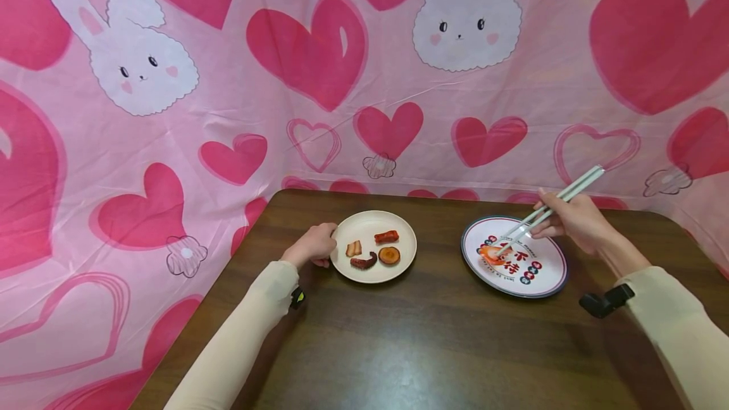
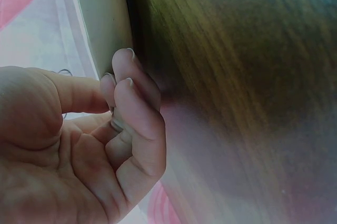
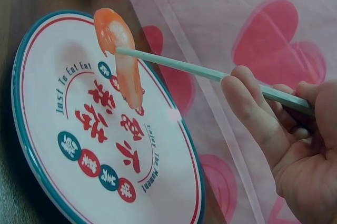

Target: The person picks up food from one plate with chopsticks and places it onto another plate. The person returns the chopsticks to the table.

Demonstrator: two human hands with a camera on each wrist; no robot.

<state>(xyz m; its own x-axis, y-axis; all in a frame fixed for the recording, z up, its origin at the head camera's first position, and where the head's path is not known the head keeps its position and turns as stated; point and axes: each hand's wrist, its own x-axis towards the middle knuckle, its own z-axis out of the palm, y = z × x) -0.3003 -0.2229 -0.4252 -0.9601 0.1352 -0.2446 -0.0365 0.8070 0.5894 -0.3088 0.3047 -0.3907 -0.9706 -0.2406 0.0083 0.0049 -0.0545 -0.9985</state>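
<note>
My left hand (image 1: 312, 245) grips the left rim of a cream plate (image 1: 373, 275); in the left wrist view its thumb and curled fingers meet at the plate's edge (image 2: 102, 13). In my right hand (image 1: 575, 223) is a pair of pale green chopsticks (image 1: 572, 191). At their tips is an orange-and-white shrimp (image 3: 113, 34), over the white plate (image 1: 549, 271) with a blue rim and red lettering. A shadow on that plate in the right wrist view suggests the shrimp is raised off it.
Several food pieces lie on the cream plate: a red piece (image 1: 386, 236), a round brown slice (image 1: 390, 255), a dark curled tentacle (image 1: 364, 262) and a small striped piece (image 1: 354, 248). Behind the brown wooden table (image 1: 364, 347) hangs a pink heart-and-rabbit cloth (image 1: 228, 81).
</note>
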